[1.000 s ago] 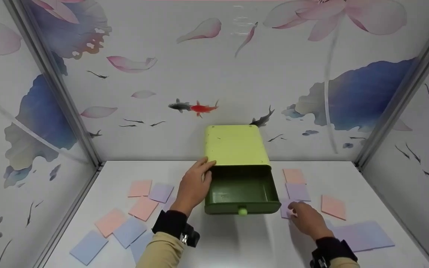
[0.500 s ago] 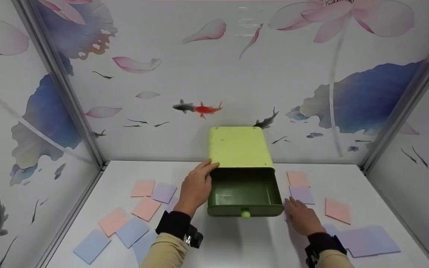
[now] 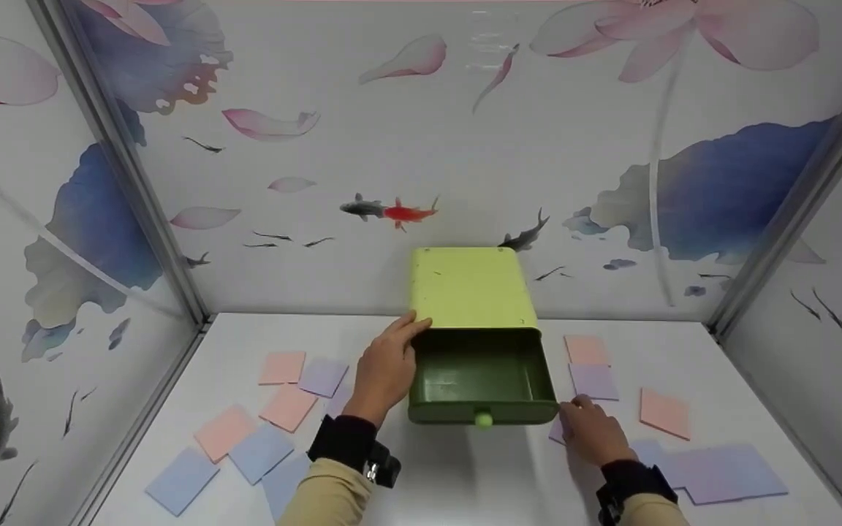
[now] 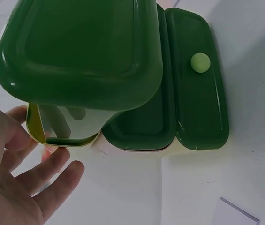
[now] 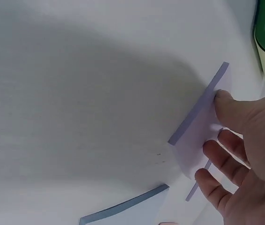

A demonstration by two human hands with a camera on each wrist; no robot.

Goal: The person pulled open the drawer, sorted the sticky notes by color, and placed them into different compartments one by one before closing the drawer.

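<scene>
A small drawer cabinet (image 3: pixel 471 288) with a lime-yellow top stands against the back wall. Its dark green upper drawer (image 3: pixel 476 380) is pulled out; nothing lies inside it. In the left wrist view a lower green drawer (image 4: pixel 200 103) has a round light-green knob. My left hand (image 3: pixel 384 361) rests at the cabinet's front left corner, fingers (image 4: pixel 52 168) fairly straight and spread at the housing's rim. Right of the drawer, my right hand (image 3: pixel 593 431) pinches a purple sticky-note pad (image 5: pixel 198 105), its thumb at the edge. The pad is tilted, mostly hidden from the head.
Pink pads (image 3: pixel 224 435), blue pads (image 3: pixel 181 482) and a purple pad (image 3: pixel 322 378) lie scattered at left. On the right are another purple pad (image 3: pixel 594 381), a pink pad (image 3: pixel 664 414) and a larger purple group (image 3: pixel 731 473). Metal-framed walls enclose the white table (image 3: pixel 457 489).
My right hand slid slightly left and forward over the purple pad, then its fingers gathered at the pad's edge. The left hand stays at the cabinet. The head view shifted a little.
</scene>
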